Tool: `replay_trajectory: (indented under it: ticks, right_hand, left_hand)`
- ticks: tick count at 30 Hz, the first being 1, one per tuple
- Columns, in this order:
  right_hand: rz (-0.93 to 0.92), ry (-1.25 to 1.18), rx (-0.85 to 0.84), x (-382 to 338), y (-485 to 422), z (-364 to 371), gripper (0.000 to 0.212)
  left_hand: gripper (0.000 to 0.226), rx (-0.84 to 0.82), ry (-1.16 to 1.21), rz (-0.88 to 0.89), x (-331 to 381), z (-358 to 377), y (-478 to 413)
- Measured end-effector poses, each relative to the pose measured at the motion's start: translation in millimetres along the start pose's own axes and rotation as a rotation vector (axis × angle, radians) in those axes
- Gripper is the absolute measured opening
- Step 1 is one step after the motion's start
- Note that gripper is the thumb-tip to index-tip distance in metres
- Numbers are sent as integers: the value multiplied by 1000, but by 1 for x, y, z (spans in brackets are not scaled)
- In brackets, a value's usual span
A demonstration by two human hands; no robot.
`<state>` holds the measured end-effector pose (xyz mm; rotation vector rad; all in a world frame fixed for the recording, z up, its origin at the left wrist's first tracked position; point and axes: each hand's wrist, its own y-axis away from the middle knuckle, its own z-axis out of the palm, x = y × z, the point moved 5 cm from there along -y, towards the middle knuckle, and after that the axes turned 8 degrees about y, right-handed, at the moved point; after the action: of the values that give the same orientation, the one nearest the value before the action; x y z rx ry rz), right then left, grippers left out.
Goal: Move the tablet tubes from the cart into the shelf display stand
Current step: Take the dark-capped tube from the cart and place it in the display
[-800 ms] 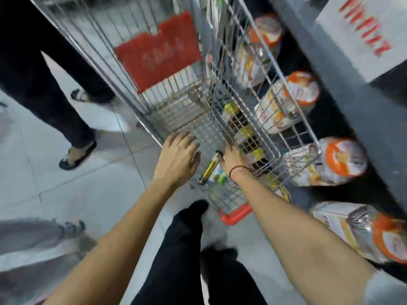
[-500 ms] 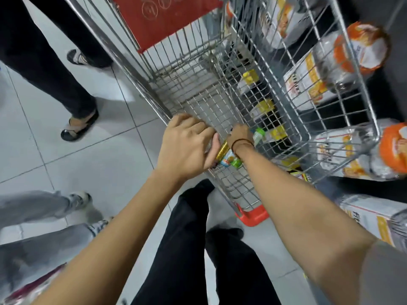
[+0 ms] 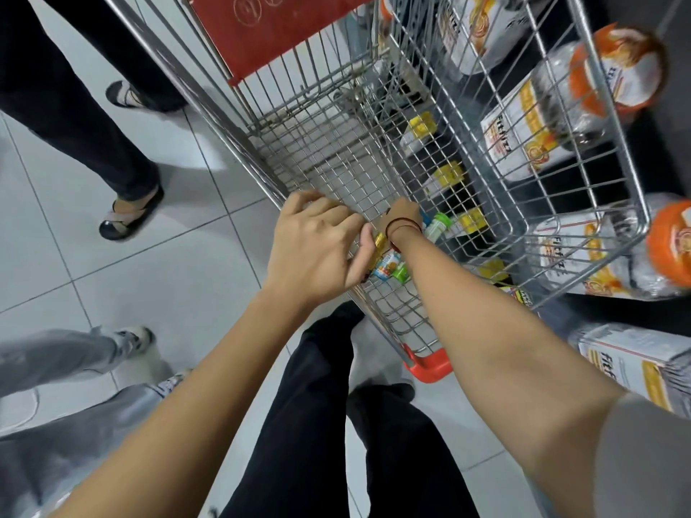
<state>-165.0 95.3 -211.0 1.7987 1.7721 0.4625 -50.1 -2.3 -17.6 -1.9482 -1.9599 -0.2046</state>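
Inside the wire cart (image 3: 243,151), near its front corner, lie the tablet tubes. A gold tube and a blue-and-orange tube with a green cap (image 3: 389,265) show between my two hands. My left hand (image 3: 318,244) is curled over them, thumb pressed against the gold one. My right hand (image 3: 404,218), with a red cord on its wrist, reaches down into the cart and closes on more tubes. One green-capped tube (image 3: 439,223) pokes out past its fingers. The fingertips of both hands are hidden.
Wrapped multipacks with orange tops (image 3: 617,72) fill the dark shelf on the right, behind yellow price tags (image 3: 422,123). A person in black trousers and sandals (image 3: 127,218) stands to the left. Grey-trousered legs (image 3: 131,338) are at lower left. My own legs (image 3: 325,405) are below the cart.
My left hand moved right from the cart's rim and closed against the tubes beside my right hand. The view drew closer to the cart.
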Motion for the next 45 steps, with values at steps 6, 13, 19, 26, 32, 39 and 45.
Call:
replay_trajectory:
  ticks: [6, 13, 19, 26, 32, 39, 45]
  right_hand:
    - [-44, -222, -72, 13, 38, -32, 37]
    - [-116, -326, 37, 54, 101, -104, 40]
    - [-126, -389, 260, 106, 167, -202, 36]
    - [-75, -407, 602, 181, 272, -303, 33]
    - [33, -385, 811, 246, 360, -343, 32]
    - [190, -440, 951, 311, 422, -352, 30]
    - [271, -395, 1037, 334, 448, -360, 32]
  left_hand:
    - [37, -9, -8, -3, 2, -4, -1]
    - [39, -127, -23, -34, 8, -9, -3]
    - [18, -183, 101, -96, 24, -16, -18]
    - [21, -84, 263, 268, 150, -34, -72]
    - [37, -85, 383, 631, 275, -44, -89]
    - [40, -208, 335, 843, 361, -18, -75]
    - [40, -284, 273, 869, 372, 6, -75]
